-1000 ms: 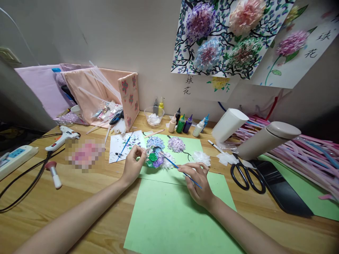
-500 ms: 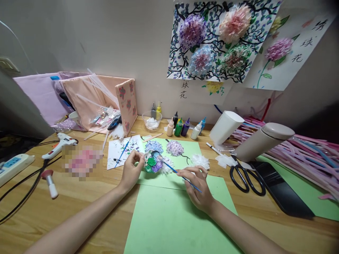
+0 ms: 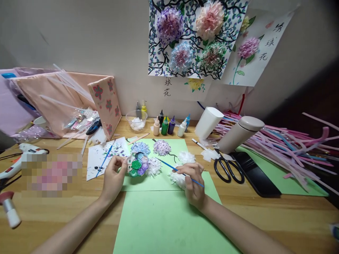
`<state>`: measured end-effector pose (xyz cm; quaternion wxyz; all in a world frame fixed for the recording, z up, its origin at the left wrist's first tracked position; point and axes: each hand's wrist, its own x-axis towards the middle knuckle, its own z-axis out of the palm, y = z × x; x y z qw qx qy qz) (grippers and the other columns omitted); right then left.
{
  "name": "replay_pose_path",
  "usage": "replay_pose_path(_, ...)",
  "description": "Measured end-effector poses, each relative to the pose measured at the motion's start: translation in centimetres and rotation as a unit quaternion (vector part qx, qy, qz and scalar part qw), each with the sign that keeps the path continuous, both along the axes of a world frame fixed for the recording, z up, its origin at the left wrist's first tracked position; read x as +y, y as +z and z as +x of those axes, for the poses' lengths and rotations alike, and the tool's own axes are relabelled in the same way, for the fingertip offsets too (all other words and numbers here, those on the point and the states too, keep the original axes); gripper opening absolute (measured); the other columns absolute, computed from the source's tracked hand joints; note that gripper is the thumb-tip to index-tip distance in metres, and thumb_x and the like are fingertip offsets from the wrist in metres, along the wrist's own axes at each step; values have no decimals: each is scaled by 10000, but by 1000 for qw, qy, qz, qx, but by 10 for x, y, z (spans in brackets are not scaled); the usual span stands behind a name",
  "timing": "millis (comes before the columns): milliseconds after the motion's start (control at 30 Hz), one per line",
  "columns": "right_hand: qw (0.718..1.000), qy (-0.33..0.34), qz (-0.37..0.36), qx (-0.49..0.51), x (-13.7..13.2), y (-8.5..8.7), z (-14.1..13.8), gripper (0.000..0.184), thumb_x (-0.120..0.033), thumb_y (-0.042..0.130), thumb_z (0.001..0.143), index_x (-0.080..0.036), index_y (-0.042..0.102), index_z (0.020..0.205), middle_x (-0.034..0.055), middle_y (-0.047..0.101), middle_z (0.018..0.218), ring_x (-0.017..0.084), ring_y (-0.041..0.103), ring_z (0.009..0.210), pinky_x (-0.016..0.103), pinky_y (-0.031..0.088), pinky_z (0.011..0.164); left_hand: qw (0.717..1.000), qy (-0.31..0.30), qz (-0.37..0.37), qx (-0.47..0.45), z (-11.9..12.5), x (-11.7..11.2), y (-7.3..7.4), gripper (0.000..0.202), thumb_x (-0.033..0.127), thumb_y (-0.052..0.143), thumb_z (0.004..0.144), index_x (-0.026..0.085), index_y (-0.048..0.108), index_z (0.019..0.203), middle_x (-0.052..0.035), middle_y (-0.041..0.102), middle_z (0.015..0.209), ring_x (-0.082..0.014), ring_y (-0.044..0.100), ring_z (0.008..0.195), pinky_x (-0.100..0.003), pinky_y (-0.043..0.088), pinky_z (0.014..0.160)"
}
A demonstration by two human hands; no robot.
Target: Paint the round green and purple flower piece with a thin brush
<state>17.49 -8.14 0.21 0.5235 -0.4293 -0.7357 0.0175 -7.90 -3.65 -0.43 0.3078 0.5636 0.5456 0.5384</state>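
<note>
My left hand (image 3: pixel 115 178) pinches the edge of a round paint palette (image 3: pixel 137 165) with green, purple and blue paint in its wells, held tilted above the green paper (image 3: pixel 164 218). In my right hand (image 3: pixel 194 185) is a thin blue paintbrush (image 3: pixel 182 173), its tip pointing left and standing apart from the palette. Behind the palette, a blue paper flower (image 3: pixel 141 148) and a purple paper flower (image 3: pixel 162 147) lie on the green sheet. White paper flowers (image 3: pixel 186 157) sit nearby, one beside the palette and others by my right hand, which partly hides one.
Paint bottles (image 3: pixel 164 126) and a clear bowl (image 3: pixel 136 120) stand near the wall. A paint-spotted paper with another brush (image 3: pixel 105 158) lies left. To the right are scissors (image 3: pixel 229 169), a phone (image 3: pixel 256 174), a tumbler (image 3: pixel 241 134) and pipe cleaners (image 3: pixel 288 151). A glue gun (image 3: pixel 29 151) lies far left.
The view has turned right, so the scene sits further left. The brush tip has drawn away from the palette to the right. A white flower beside my right hand shows more now.
</note>
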Motion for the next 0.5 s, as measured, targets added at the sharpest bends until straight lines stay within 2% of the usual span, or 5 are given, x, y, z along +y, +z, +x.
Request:
replay_pose_path(267,1000,-7,-2,21,3,-3,1,272,-230,255,928,-243,504,818,0,630,712,189,540,762,395,286,775,1000,9,-6,-4,-1,1,-1,178,315,532,801,209,438,694,30,470,655,-125,444,595,-236,364,556)
replay_pose_path(500,999,2,-49,-22,5,-5,0,263,-194,277,923,-243,529,868,7,638,797,187,543,826,396,280,814,1000,11,-13,-20,0,2,-1,183,325,537,805,206,442,705,32,457,646,-122,437,589,-235,359,547)
